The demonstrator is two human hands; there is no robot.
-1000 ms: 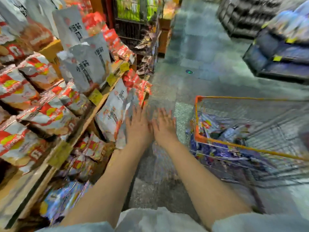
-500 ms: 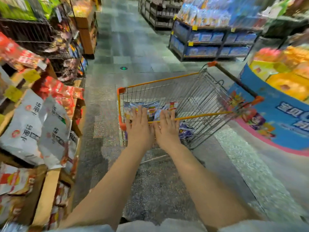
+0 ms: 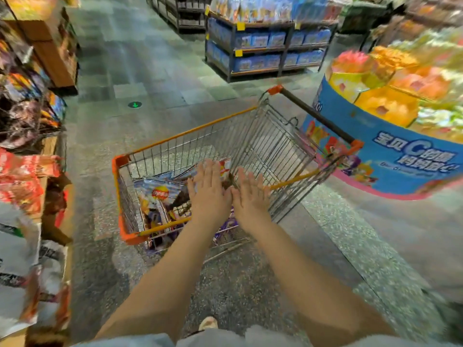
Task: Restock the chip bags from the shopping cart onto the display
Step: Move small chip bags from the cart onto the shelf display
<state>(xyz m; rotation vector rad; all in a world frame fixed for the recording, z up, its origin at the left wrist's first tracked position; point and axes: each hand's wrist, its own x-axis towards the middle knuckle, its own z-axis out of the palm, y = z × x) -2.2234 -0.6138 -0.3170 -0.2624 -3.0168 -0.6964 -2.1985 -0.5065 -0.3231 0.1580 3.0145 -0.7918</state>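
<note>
1. Grip state: the left hand [image 3: 209, 194] and the right hand [image 3: 250, 196] are both released, fingers straight and together, palms down. Neither grasps anything. They sit side by side, nearly touching at the thumbs, above the near end of the basket.

2. Target: a blue-and-white foil chip bag with a red-and-yellow round logo [image 3: 160, 196] lies in the silver wire shopping cart with orange rim and corner caps [image 3: 120, 186], on top of further blurred bags of the same kind.

3. Governing relation: the chip bag lies below the hands and to their left. The left hand is nearer. The bag's long axis appears to run from the cart's near-left corner toward its middle, though blur makes this uncertain.

4. Judged next step: lower the hands past the rim and close them on the bag; nothing is lifted yet.

5. Destination: the wooden display of red-and-white and grey-white bags [image 3: 22, 186] stands at the left edge, well apart from the cart across bare floor.
</note>
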